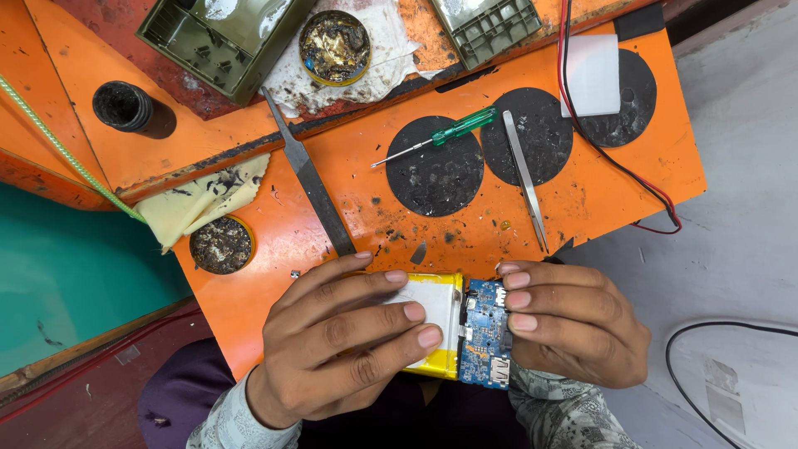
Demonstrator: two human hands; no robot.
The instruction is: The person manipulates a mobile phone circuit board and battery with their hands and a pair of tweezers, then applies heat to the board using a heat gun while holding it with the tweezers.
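Curling over the battery pack [436, 320] — left hand [341, 341], right hand [573, 324] gripping circuit board [485, 333].

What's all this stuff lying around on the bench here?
battery pack: one, white and yellow, under left fingers
circuit board: one, blue, beside the pack
screwdriver: one, green handle, on a black disc
tweezers: one, silver, right of screwdriver
metal file: one, grey, bench centre
round tins: two, dirty, top and left
plastic casings: two, olive green, top edge
wires: red and black, right
bench: orange
left hand: on the pack
right hand: holding the board
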